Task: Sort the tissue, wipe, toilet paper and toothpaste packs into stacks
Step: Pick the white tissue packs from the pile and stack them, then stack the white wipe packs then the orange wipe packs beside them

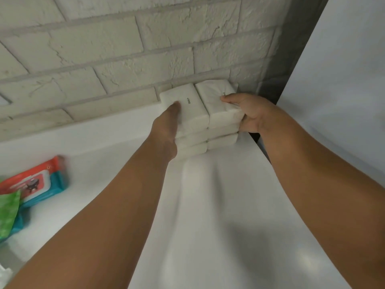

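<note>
Tablecloth (229, 205) wrinkles beneath the two tissue stacks (193, 140) against the brick wall (104, 59); dragging it could topple them. My right hand (250, 115) pinches the right top pack (212, 101), thumb above. My left hand (166, 126) rests on the left top pack (195, 113), its grip blurred, so I cannot tell.
</note>
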Tool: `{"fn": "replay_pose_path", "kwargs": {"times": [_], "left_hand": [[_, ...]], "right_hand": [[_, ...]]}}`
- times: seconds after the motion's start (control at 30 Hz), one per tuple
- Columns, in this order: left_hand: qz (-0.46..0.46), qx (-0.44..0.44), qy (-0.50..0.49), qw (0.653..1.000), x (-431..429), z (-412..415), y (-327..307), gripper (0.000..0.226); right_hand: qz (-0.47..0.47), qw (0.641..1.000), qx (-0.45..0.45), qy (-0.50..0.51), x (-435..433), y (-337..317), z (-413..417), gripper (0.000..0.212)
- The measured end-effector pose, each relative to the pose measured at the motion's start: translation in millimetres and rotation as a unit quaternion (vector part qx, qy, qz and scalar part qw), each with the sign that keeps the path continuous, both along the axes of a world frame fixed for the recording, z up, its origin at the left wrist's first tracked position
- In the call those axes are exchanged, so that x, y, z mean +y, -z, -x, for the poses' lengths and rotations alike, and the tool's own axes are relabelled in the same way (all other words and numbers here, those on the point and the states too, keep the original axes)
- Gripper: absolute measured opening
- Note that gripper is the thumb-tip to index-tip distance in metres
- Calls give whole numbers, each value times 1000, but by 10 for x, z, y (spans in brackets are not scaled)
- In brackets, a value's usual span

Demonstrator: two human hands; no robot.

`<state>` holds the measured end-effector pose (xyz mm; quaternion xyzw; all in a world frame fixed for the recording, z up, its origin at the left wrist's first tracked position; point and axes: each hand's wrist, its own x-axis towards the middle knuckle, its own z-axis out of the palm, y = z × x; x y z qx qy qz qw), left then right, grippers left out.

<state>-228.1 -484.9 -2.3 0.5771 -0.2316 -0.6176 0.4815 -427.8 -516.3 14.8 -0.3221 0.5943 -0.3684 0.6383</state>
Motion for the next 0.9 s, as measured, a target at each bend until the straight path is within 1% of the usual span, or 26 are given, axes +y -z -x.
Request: {"fn": "replay_pose_path", "kwargs": {"times": [0.03, 0.13, 0.23, 0.33, 0.47, 0.6, 0.67, 0.7, 0.77, 0.83, 0.9], "left_hand": [[-2, -2, 1, 1000, 4, 3, -6, 29], [-7, -12, 12, 1000, 18, -15, -24, 34], [-20, -49, 35, 998, 17, -34, -98, 31], [-35, -100, 69, 992, 7, -48, -195, 27], [-44, -134, 81, 987, -10, -61, -253, 35], [-51, -153, 76, 984, 21, -63, -333, 42], [-57, -180, 69, 980, 48, -68, -380, 53], [-56, -200, 65, 976, 68, -75, -401, 62], [-31, -241, 54, 969, 112, -102, -438, 81], [12, -277, 49, 959, 190, -145, -496, 84], [48, -316, 49, 946, 324, -194, -538, 79]], "right_hand": [[2, 1000, 25, -10, -6, -19, -3, 35], [14, 992, 117, -49, -23, -104, -8, 43], [30, 983, 172, -63, -21, -170, -55, 33], [35, 982, 178, -51, -25, -166, -84, 32], [29, 984, 168, -45, 0, -192, -102, 27], [53, 978, 198, -30, 49, -213, -123, 35], [117, 964, 238, -22, 69, -215, -129, 31], [159, 951, 265, -16, 98, -237, -132, 33], [226, 924, 310, -6, 166, -288, -137, 45], [264, 904, 335, -11, 250, -349, -143, 49], [285, 883, 372, -20, 361, -403, -141, 54]]}}
